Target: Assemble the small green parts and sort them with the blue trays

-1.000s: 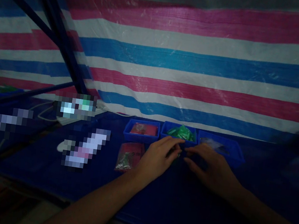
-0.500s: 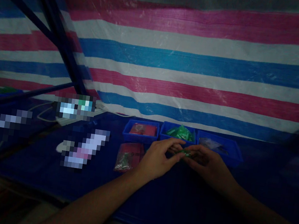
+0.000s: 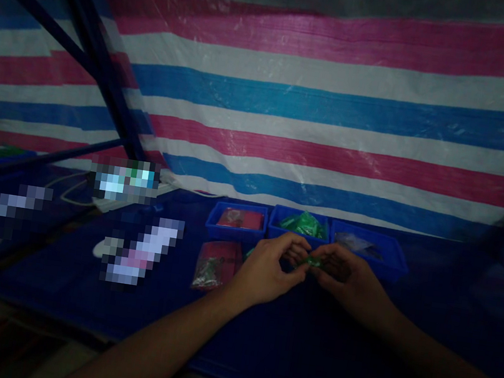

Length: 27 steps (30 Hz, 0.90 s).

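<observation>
A small green piece (image 3: pixel 314 262), too dark to name more closely, lies between the fingertips of both hands above the blue table. My left hand (image 3: pixel 274 267) pinches it from the left, fingers curled. From the other side my right hand (image 3: pixel 347 273) grips it with thumb and fingers. Just behind the hands is a blue bin of green plastic pieces (image 3: pixel 305 223). To its left, another blue bin (image 3: pixel 236 232) holds red packets (image 3: pixel 241 218). A red packet with a clear bag (image 3: pixel 210 271) on it rests beside my left forearm.
A third blue bin (image 3: pixel 393 260) with clear bags (image 3: pixel 357 244) stands behind my right hand. At the left are a power strip (image 3: pixel 137 199), a white round object (image 3: pixel 107 248) and blurred-out items. A striped tarp (image 3: pixel 321 104) hangs behind the table (image 3: pixel 155 326).
The fingers of both hands have shifted slightly around the green piece, and more of it shows. The bins and packets stay in place.
</observation>
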### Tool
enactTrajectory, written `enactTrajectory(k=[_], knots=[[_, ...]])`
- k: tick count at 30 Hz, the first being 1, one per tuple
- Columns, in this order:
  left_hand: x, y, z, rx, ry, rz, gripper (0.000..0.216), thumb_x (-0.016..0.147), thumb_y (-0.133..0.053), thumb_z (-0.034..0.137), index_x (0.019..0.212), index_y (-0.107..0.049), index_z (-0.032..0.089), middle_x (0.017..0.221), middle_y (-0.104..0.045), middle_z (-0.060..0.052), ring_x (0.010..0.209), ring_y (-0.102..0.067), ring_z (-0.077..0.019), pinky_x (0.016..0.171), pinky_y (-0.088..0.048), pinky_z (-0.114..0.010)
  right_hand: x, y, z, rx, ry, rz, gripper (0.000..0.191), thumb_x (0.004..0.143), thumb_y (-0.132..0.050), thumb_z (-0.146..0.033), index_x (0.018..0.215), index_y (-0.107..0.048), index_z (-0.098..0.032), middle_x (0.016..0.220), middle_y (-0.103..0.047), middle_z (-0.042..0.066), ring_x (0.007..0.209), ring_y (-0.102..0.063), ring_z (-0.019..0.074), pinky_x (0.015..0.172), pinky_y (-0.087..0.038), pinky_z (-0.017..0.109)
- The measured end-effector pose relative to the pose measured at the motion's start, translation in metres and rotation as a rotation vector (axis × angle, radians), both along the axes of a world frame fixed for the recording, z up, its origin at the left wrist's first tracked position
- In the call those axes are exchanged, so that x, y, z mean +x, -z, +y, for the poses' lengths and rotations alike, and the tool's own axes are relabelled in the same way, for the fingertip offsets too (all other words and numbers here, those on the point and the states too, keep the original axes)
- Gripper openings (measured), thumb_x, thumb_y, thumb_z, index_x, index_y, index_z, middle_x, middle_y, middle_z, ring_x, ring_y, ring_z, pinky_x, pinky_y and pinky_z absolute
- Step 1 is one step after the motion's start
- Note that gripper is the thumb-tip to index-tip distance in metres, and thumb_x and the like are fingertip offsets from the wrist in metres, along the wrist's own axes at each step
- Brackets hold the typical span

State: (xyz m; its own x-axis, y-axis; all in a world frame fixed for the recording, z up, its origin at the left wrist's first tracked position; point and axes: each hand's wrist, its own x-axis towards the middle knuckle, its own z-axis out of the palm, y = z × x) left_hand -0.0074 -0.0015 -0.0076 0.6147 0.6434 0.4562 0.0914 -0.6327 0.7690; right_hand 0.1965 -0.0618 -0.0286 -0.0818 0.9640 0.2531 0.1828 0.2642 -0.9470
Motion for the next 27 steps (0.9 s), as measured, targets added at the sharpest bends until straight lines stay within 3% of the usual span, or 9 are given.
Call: enactTrajectory(k=[10, 21, 27], knots=[[-0.0006, -0.0051, -0.0032, -0.031, -0.078, -0.011, 0.035, 0.081, -0.073, 0.015, 0.114, -0.059, 0.019, 0.094, -0.076, -0.003, 0.083, -0.073, -0.0159, 0.081, -0.06, -0.031, 0.0008, -0.0033, 0.0009, -0.039, 0.019, 0.008, 0.029, 0.087, -0.081, -0.043, 0.105, -0.071, -0.023, 0.104, -0.078, 0.005, 0.096, -0.075, 0.0205, 0.089, -0.059, 0.035], [-0.0001, -0.0051, -0.0024, -0.089, -0.066, -0.048, 0.03, 0.078, -0.074, 0.012, 0.103, -0.059, 0.019, 0.088, -0.072, -0.001, 0.078, -0.069, -0.0134, 0.076, -0.057, -0.027, -0.0009, -0.0035, -0.0006, -0.05, 0.001, 0.024, 0.03, 0.085, -0.081, -0.045, 0.105, -0.074, -0.024, 0.104, -0.079, 0.005, 0.096, -0.077, 0.0231, 0.092, -0.06, 0.039], [0.0, -0.0007, 0.0012, -0.157, -0.02, -0.094, 0.025, 0.087, -0.075, 0.019, 0.107, -0.059, 0.019, 0.091, -0.076, -0.003, 0.082, -0.073, -0.0151, 0.08, -0.059, -0.03, 0.0002, -0.0034, 0.0011, -0.045, 0.035, 0.054, 0.028, 0.084, -0.082, -0.042, 0.104, -0.074, -0.025, 0.104, -0.079, 0.005, 0.097, -0.076, 0.0221, 0.09, -0.06, 0.037]])
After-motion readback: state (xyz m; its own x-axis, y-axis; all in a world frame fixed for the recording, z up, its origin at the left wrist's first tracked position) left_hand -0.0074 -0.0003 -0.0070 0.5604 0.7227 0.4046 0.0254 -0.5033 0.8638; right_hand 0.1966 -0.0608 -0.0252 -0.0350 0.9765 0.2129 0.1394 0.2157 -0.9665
